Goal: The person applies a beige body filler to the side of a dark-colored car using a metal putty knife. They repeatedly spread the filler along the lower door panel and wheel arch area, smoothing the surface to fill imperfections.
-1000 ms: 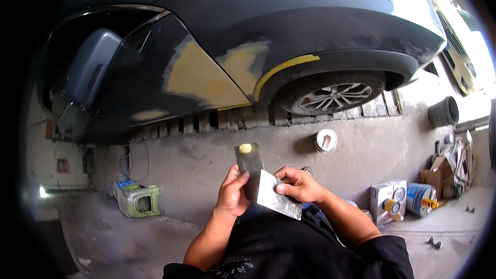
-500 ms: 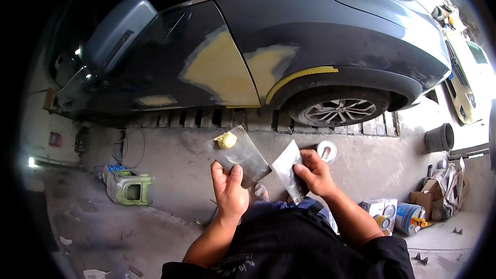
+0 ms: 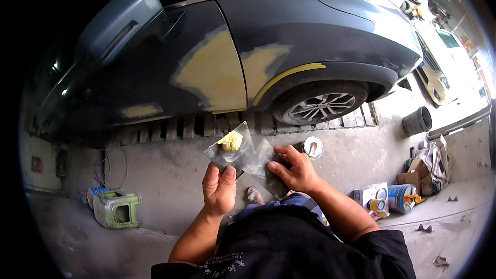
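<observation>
My left hand is closed on a thin grey putty spreader, thumb on top. A lump of pale yellow putty sits near its far end. In my right hand is a second flat metal spreader, gripped along its right side. Its left edge meets or overlaps the first spreader; whether they touch I cannot tell. Beyond both hands stands a dark grey car. Sanded yellow filler covers a door patch and a fender patch. Yellow masking tape follows the wheel arch.
An open tin stands on the floor beyond my right hand. A green-stained stool is at the left. On the right are a black bucket, a blue-and-white can and cardboard boxes. A pale vehicle stands far right.
The two spreaders have come together, the right one moving left toward the other. The left spreader has turned and tilted, with the putty still on it. The whole view has shifted slightly.
</observation>
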{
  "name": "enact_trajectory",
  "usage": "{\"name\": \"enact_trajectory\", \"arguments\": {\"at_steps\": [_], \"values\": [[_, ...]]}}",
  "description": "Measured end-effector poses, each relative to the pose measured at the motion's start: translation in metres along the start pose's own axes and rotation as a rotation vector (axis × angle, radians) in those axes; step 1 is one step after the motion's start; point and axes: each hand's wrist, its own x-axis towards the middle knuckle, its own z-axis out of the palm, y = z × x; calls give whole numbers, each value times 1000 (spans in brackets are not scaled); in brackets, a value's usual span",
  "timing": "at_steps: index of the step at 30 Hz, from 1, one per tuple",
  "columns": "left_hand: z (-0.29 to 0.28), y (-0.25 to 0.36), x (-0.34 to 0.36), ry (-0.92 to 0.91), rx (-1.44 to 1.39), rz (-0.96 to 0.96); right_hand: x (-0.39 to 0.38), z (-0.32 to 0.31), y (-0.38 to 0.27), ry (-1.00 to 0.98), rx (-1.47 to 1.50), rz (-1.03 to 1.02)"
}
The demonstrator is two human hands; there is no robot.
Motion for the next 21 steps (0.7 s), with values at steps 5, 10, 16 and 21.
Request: {"name": "enact_trajectory", "arguments": {"at_steps": [5, 10, 16, 21], "values": [[-4, 2, -4, -15, 23, -66, -3, 18, -10, 105, -8, -34], [-18, 10, -2, -120, 352, -98, -6, 14, -27, 126, -85, 20], [-8, 22, 13, -337, 596, -134, -23, -2, -23, 188, -168, -54], [-1, 11, 17, -492, 665, -206, -40, -22, -10, 205, -194, -69]]}}
